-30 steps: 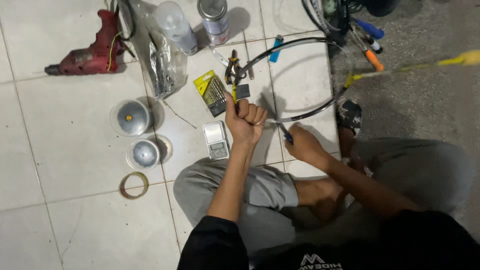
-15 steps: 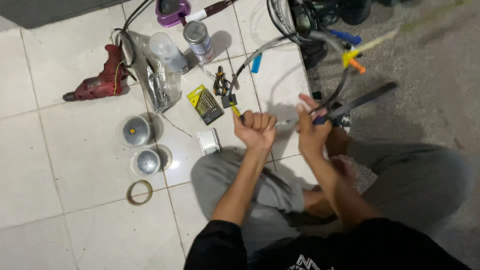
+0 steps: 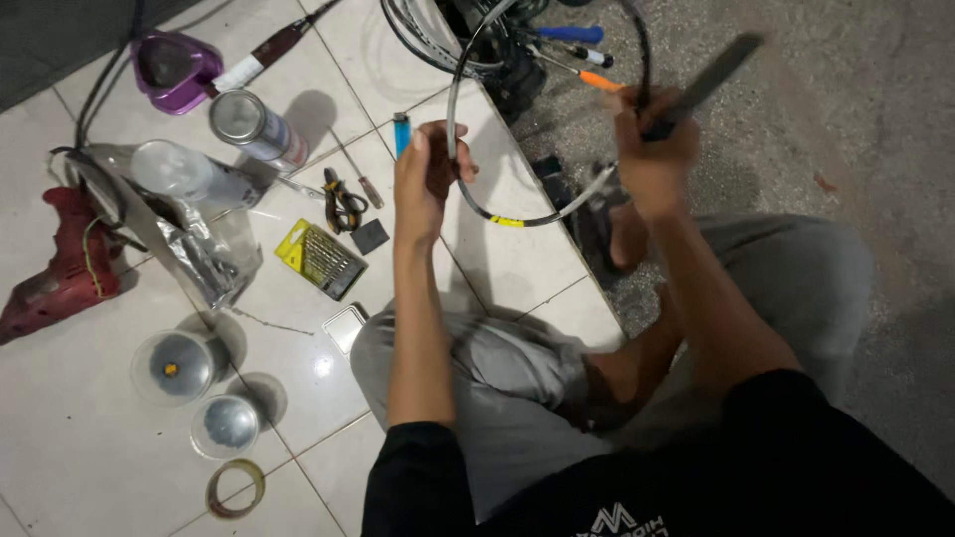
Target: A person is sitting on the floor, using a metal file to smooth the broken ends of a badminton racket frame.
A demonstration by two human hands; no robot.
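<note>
A: Packages first. What lies on the white tile floor point(image 3: 90, 438)?

B: A flat yellow case of drill bits point(image 3: 320, 259) sits just left of the person's left forearm, with a small black square pad point(image 3: 370, 236) at its upper right corner. Left of it is a crumpled clear plastic bag point(image 3: 204, 239). A spray can point(image 3: 257, 128) with a metal top and a white and red label lies tilted above the bag.

A: Any containers?

B: Two round clear cups at lower left. The larger cup point(image 3: 176, 367) has a small yellow bit at its bottom; what the smaller cup point(image 3: 227, 426) below it holds I cannot tell. A small shiny metal tin point(image 3: 344, 326) lies by the person's knee, and a ring of tape point(image 3: 235, 487) lies below the cups.

A: And the hands?

B: The left hand point(image 3: 426, 171) is closed around a curved grey cable point(image 3: 517, 214), held up above the tiles; a yellow band marks the cable near its lowest bend. The right hand point(image 3: 657, 149) grips the cable's other side together with a dark flat tool point(image 3: 711, 78), blurred, so its kind is unclear.

A: Anything else near?

B: A red power drill point(image 3: 60, 268) at far left, a purple object point(image 3: 174, 72) at the top, a blue lighter point(image 3: 401, 130) beside the left hand, and pliers point(image 3: 343, 202) above the case.
</note>
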